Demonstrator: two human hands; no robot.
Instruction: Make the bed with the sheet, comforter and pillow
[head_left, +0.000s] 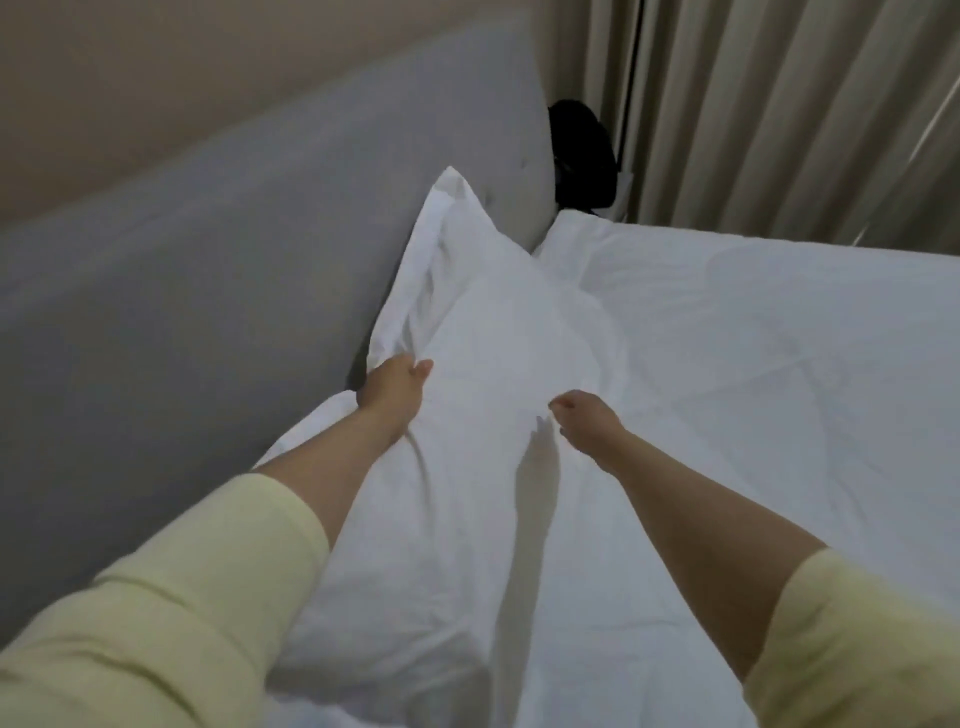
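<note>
A white pillow (493, 312) leans against the grey padded headboard (208, 270), one corner pointing up. My left hand (395, 387) grips the pillow's near left edge, with the fabric bunched under the fingers. My right hand (584, 415) holds the pillow's near right side, fingers curled into the cloth. Another white pillow (405, 545) lies closer to me under my forearms. A white comforter (779, 364) covers the bed to the right, lightly creased. The sheet beneath it is hidden.
Beige curtains (779, 114) hang along the far side of the bed. A black object (582, 156) sits in the corner between headboard and curtains. A tan wall (156, 78) rises above the headboard.
</note>
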